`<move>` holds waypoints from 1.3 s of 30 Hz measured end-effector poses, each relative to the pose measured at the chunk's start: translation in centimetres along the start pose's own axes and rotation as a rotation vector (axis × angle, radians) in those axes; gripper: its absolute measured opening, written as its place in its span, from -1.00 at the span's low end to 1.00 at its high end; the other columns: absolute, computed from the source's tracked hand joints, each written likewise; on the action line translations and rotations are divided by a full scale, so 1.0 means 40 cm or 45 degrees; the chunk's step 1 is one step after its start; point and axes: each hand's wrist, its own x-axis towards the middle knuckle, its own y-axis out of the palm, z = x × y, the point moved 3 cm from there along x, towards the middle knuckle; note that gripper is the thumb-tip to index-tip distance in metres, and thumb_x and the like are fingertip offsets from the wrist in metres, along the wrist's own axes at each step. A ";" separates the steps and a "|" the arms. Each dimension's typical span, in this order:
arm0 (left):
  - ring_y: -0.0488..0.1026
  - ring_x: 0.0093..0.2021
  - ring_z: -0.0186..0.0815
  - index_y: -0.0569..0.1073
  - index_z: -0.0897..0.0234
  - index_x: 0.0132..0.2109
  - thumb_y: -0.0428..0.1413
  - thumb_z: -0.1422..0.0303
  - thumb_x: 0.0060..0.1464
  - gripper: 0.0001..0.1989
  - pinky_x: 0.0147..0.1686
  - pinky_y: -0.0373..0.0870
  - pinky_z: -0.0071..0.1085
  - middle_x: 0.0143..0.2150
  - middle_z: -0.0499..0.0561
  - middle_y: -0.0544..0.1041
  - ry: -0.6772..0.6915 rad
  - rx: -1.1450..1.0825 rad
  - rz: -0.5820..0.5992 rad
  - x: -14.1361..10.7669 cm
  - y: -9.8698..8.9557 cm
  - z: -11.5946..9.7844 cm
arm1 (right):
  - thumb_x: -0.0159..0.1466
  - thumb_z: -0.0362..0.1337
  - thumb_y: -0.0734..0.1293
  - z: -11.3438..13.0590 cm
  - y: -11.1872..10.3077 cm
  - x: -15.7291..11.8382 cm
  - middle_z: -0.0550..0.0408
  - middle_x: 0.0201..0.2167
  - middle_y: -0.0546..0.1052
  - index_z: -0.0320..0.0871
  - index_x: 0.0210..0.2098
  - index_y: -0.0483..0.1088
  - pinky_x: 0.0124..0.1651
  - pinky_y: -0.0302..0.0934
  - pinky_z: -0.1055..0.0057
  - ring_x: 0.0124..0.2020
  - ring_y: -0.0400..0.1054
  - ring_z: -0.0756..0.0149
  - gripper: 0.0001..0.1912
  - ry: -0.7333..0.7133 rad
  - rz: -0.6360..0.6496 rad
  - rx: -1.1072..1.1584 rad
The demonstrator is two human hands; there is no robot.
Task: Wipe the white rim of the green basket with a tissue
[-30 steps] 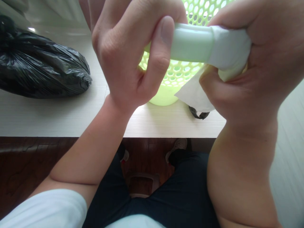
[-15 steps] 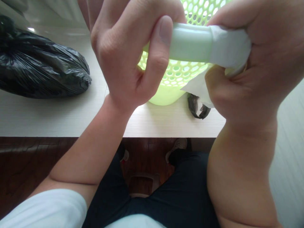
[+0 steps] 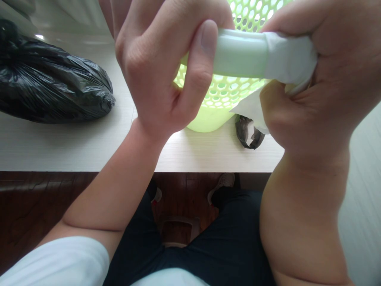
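A light green wastebasket (image 3: 208,119) with a honeycomb of holes stands on the white table, its pale rim (image 3: 239,55) facing me. My left hand (image 3: 166,59) is closed around the left part of that rim, the thumb lying over it. A white tissue (image 3: 287,57) is wrapped over the rim farther right. My right hand (image 3: 315,75) pinches this tissue against the rim, and a loose corner of it hangs below the fingers. The basket's left side is largely hidden behind my left hand.
At the left of the white table (image 3: 74,147) lies a filled, knotted black plastic bag (image 3: 56,83). A small crumpled black-and-white scrap (image 3: 249,133) lies beside the basket's base. The table's front edge runs just above my lap.
My right hand and the tissue have shifted very slightly to the right along the rim. My left hand keeps its hold, almost unmoved.
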 end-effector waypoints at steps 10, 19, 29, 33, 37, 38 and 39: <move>0.54 0.13 -0.26 0.59 0.18 -0.01 -0.15 0.25 0.46 -0.60 0.27 0.41 0.02 -0.21 -0.04 0.29 0.036 0.066 0.071 0.001 -0.007 0.005 | 0.36 -0.23 0.14 0.005 0.001 -0.005 0.20 -0.13 0.39 0.02 -0.07 0.46 0.36 0.20 0.07 0.14 0.31 0.18 -0.70 0.049 -0.007 0.031; 0.55 0.15 -0.29 0.58 0.14 0.00 -0.17 0.24 0.46 -0.59 0.28 0.41 -0.01 -0.21 -0.08 0.30 0.036 0.061 0.096 0.004 -0.006 0.003 | 0.44 -0.30 0.14 -0.001 -0.010 -0.009 0.15 -0.07 0.48 0.01 0.08 0.55 0.36 0.19 0.19 0.17 0.32 0.19 -0.60 0.031 0.030 0.114; 0.55 0.24 -0.07 0.59 0.14 0.02 -0.22 0.21 0.45 -0.53 0.29 0.37 0.22 -0.19 -0.07 0.34 0.010 -0.010 0.111 0.006 -0.010 0.001 | 0.52 -0.26 0.15 -0.024 -0.006 -0.019 0.23 -0.03 0.55 0.13 0.15 0.54 0.32 0.27 0.19 0.19 0.39 0.19 -0.61 -0.013 -0.035 0.194; 0.55 0.21 -0.23 0.59 0.15 0.01 -0.20 0.23 0.45 -0.55 0.28 0.40 0.06 -0.18 -0.09 0.32 -0.010 0.047 0.119 0.004 -0.009 -0.006 | 0.52 -0.25 0.15 -0.013 -0.004 -0.022 0.20 -0.06 0.53 0.12 0.16 0.53 0.33 0.24 0.19 0.19 0.38 0.21 -0.61 0.044 -0.061 0.138; 0.57 0.17 -0.27 0.60 0.14 0.00 -0.19 0.23 0.45 -0.56 0.24 0.42 0.02 -0.20 -0.10 0.35 -0.009 0.052 0.093 0.003 -0.007 -0.008 | 0.47 -0.34 0.16 -0.012 -0.001 -0.021 0.26 -0.04 0.52 0.16 0.16 0.51 0.38 0.17 0.16 0.17 0.37 0.23 -0.56 0.034 -0.052 0.115; 0.56 0.16 -0.27 0.60 0.14 0.00 -0.18 0.24 0.46 -0.56 0.23 0.43 0.02 -0.20 -0.10 0.36 -0.006 0.050 0.089 0.003 -0.007 -0.007 | 0.44 -0.37 0.17 -0.014 0.000 -0.020 0.26 -0.04 0.52 0.15 0.16 0.51 0.38 0.17 0.14 0.17 0.36 0.21 -0.55 0.031 -0.044 0.124; 0.56 0.16 -0.25 0.60 0.14 0.00 -0.18 0.24 0.46 -0.56 0.23 0.44 0.02 -0.20 -0.10 0.38 -0.002 0.046 0.087 0.004 -0.006 -0.005 | 0.41 -0.40 0.19 -0.018 0.002 -0.020 0.26 -0.04 0.52 0.16 0.16 0.52 0.38 0.17 0.12 0.17 0.36 0.19 -0.53 0.036 -0.036 0.139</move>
